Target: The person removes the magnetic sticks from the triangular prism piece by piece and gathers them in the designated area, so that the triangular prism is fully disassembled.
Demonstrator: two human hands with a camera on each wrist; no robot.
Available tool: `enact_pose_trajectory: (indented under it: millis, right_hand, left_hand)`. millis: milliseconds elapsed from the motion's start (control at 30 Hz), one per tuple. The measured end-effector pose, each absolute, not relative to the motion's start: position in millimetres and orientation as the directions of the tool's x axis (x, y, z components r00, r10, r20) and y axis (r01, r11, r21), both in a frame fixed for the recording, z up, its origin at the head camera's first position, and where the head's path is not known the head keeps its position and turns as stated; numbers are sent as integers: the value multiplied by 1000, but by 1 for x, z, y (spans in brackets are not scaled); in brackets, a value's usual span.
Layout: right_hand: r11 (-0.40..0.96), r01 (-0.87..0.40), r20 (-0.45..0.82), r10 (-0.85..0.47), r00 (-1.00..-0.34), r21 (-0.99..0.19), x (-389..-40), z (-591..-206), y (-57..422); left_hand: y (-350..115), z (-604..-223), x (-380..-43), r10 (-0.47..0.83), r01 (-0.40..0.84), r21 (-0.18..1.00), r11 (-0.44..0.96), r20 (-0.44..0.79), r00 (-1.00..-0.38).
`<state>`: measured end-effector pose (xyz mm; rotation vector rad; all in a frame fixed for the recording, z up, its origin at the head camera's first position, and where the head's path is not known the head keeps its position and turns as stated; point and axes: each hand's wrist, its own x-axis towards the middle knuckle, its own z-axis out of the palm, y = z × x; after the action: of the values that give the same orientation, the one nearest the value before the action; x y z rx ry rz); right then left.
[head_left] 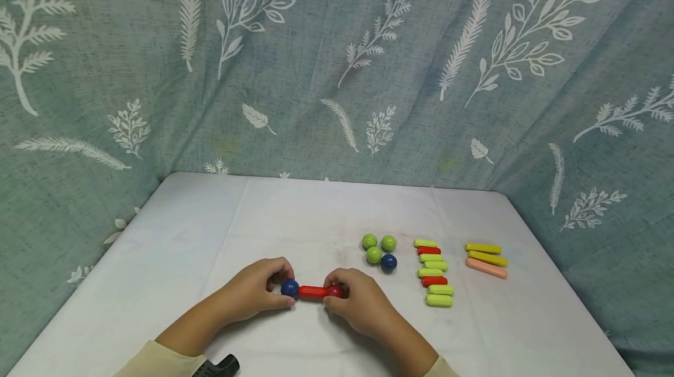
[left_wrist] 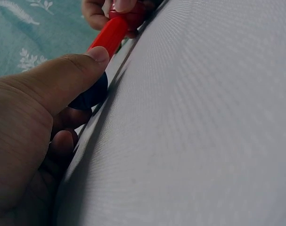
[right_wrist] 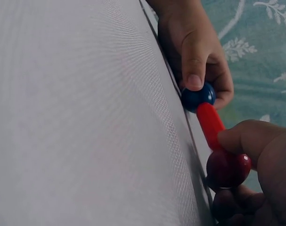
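Note:
A red stick (head_left: 312, 292) lies between a blue ball (head_left: 289, 288) and a red ball (head_left: 334, 291), touching both in one line low over the white cloth. At the blue end, my left hand (head_left: 258, 289) pinches the ball between thumb and fingers. My right hand (head_left: 360, 301) grips the red ball at the other end. In the right wrist view, the left thumb presses on the blue ball (right_wrist: 198, 97), and the right thumb lies along the red stick (right_wrist: 210, 125) beside the red ball (right_wrist: 226, 168). The left thumb partly hides the blue ball (left_wrist: 92, 94) in the left wrist view.
Right of the hands, three green balls (head_left: 374, 255) and another blue ball (head_left: 388, 263) sit close together. Beyond them lies a column of short light-green sticks (head_left: 439, 301) and red sticks (head_left: 434, 281). Longer yellow sticks (head_left: 483, 248) and an orange stick (head_left: 487, 268) lie farther right.

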<state>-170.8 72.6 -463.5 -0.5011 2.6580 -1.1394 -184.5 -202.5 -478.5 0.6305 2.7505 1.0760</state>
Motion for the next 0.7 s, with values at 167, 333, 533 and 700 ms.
enact_pose_trajectory:
  millis: [167, 333, 533, 700]
  right_hand:
    - [662, -231, -59, -385, -921, -713, -170, -464, 71]
    - [683, -231, -68, -381, -922, -693, -170, -462, 71]
    - [675, -223, -70, -378, -923, -703, -169, -463, 73]
    - [661, -226, -64, -384, -921, -715, -170, -467, 76]
  left_hand:
    - [-202, -479, -184, 419, 335, 673, 659, 41, -907]
    - [-202, -478, -183, 414, 330, 670, 665, 37, -910]
    - [-202, -476, -182, 412, 326, 671, 666, 33, -911]
    - [-202, -476, -182, 423, 331, 679, 655, 34, -906]
